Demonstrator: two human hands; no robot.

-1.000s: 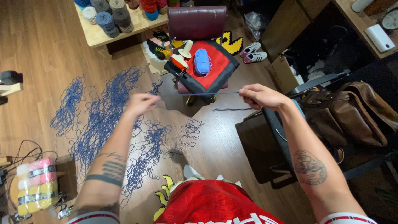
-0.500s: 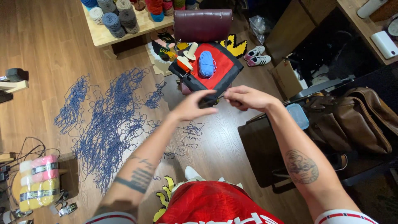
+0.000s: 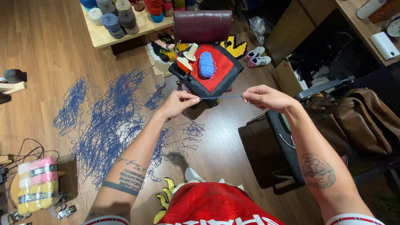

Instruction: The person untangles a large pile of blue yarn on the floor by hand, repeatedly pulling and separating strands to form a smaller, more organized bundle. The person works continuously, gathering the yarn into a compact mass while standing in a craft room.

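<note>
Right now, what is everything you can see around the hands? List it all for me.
yarn strand: one, blue, taut between both hands
loose yarn: one tangled spread, blue, on wood floor at left
yarn ball: one, blue, on red-and-black cushion
yarn cones: several, grey, blue, red, on low table
yarn skeins: one pack, pink and yellow, bottom left
bag: one, brown, right
sneakers: one pair, white
left hand: pinching strand
right hand: pinching strand
</note>
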